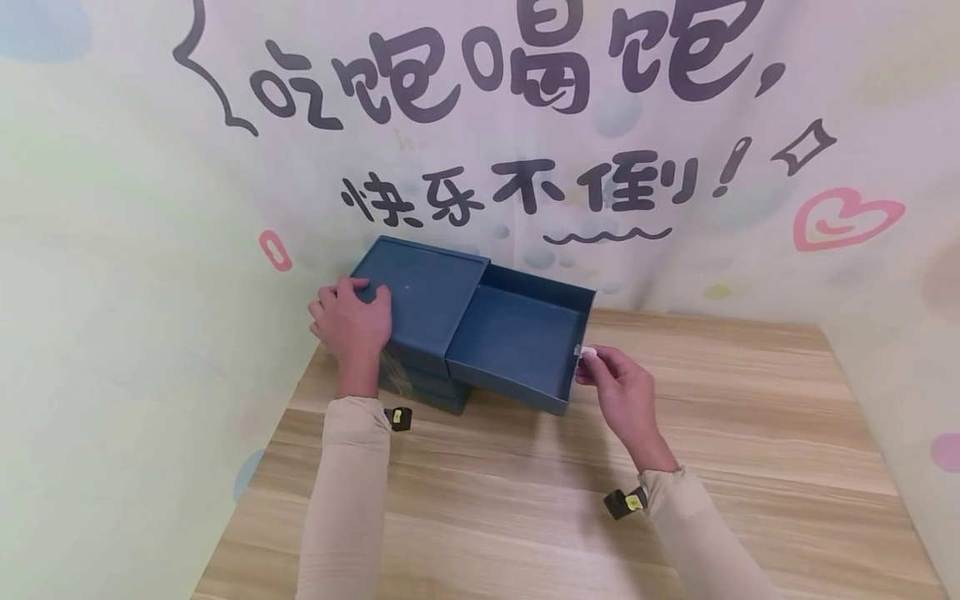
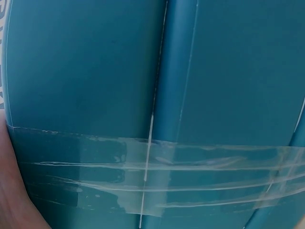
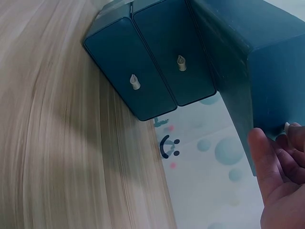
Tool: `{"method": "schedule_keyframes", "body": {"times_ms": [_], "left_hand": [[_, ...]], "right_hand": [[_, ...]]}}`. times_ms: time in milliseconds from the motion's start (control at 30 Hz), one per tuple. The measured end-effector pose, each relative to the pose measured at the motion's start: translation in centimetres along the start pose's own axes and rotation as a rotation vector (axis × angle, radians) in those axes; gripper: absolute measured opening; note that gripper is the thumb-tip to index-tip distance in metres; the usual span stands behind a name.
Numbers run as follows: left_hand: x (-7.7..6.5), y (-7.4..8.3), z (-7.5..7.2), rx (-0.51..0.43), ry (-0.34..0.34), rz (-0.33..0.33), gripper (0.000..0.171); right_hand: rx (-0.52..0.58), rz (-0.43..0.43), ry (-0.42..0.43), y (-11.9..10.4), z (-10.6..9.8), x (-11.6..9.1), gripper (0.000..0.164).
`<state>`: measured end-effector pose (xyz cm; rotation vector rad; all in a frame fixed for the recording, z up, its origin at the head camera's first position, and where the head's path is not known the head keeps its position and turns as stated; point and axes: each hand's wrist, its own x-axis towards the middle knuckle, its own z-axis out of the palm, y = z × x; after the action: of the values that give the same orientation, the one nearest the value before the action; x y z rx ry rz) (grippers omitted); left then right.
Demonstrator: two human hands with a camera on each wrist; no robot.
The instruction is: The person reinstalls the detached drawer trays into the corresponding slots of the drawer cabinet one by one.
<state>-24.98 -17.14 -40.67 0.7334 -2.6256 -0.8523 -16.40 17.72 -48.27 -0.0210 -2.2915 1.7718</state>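
Note:
A dark blue drawer cabinet (image 1: 423, 287) stands on the wooden table, its top drawer (image 1: 517, 333) pulled far out to the right. No contents show inside that drawer. My left hand (image 1: 352, 321) holds the cabinet's left edge, thumb over the top and fingers bent around the side. At the drawer's front, my right hand (image 1: 618, 387) pinches its small white knob (image 1: 588, 352). In the right wrist view, fingers (image 3: 264, 157) lie by the open drawer's front, and two lower drawers (image 3: 128, 62) sit closed, each with a white knob (image 3: 135, 82).
Clear tape (image 2: 95, 167) runs across the cabinet's side. The wooden table (image 1: 480, 500) stretches in front and to the right. A printed backdrop (image 1: 525, 200) with dark lettering rises close behind, and a pale wall (image 1: 112, 292) stands on the left.

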Motion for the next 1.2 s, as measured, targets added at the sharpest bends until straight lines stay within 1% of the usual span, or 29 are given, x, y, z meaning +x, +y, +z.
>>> {"method": "schedule_keyframes", "body": {"times_ms": [367,567,733,1033,1200], "left_hand": [[-0.1,0.0,0.1,0.0,0.007,0.002,0.049],[-0.1,0.1,0.1,0.003,-0.005,0.004,0.05],[-0.2,0.1,0.1,-0.001,0.0,0.006,0.05],[-0.1,0.0,0.0,-0.002,0.004,0.007,0.05],[-0.1,0.0,0.0,-0.003,0.003,0.008,0.05]], "right_hand": [[0.055,-0.003,-0.009,-0.2,0.8,0.2,0.025],[0.023,0.004,-0.012,-0.2,1.0,0.3,0.026],[-0.002,0.007,-0.02,-0.2,1.1,0.4,0.028],[0.041,0.02,-0.028,-0.1,1.6,0.8,0.027],[0.034,0.016,-0.029,-0.1,1.9,1.0,0.027]]}}
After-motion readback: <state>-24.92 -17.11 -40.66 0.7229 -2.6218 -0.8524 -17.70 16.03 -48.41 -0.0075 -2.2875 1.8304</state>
